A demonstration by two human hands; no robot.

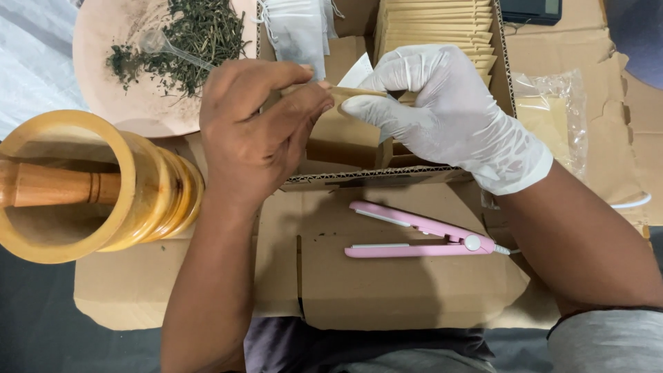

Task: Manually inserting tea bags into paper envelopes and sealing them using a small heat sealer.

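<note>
A small flat kraft-paper sachet (359, 92) is held between the two hands above the open cardboard box (387, 176). The bare left hand (255, 131) is closed on its left end, with thumb and forefinger pinched together on the paper. The gloved right hand (442, 110) is pinched on the other end in the same way. The sachet is seen nearly edge-on, so it cannot be told whether its mouth is open or already filled.

The step in hand is judged to be the handling of one sachet just above the box, either the opening or the flattening of it. For the next move a steady grip on both ends would be needed, because the paper is thin and can be creased easily.

A stack of the same sachets (435, 27) is stood in the far right part of the box, and white mesh bags (297, 27) are kept in its far left part. A pink plate (131, 103) with dried green herbs (200, 34) and a clear plastic spoon (169, 47) is placed beyond the left hand. A wooden mortar (90, 186) with a pestle (48, 185) is stood at the left edge of the flattened cardboard sheet (387, 290). A pink mini heat sealer (421, 238) is laid on this sheet, just under the hands, with its arms apart. A clear plastic bag (552, 110) is lying at the right. Nothing is seen between the hands and the sealer.
</note>
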